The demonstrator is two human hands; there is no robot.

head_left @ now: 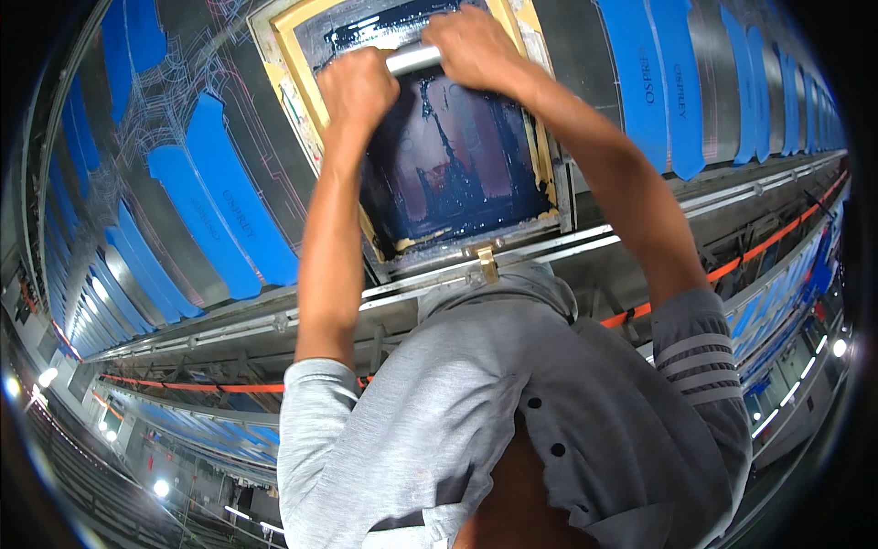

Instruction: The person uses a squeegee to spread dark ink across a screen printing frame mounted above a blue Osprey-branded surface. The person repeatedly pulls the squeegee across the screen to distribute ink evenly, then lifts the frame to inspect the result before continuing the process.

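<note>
My left hand [358,87] and right hand [471,48] are both clenched around a pale bar handle [414,60] — two fists side by side, with a stretch of bar showing between them. The handle sits over the far part of a yellow-edged frame [294,78]; nearer me, dark blue ink [450,197] streaks the mesh [496,137]. Blue panels [224,206] lie left and right of it — a metal rail [585,244] runs along the near side.

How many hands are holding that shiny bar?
2. The left hand grips the left part of the silver bar, and the right hand grips its right part, both above the yellow-edged frame. No holding hand looks hidden.
</note>
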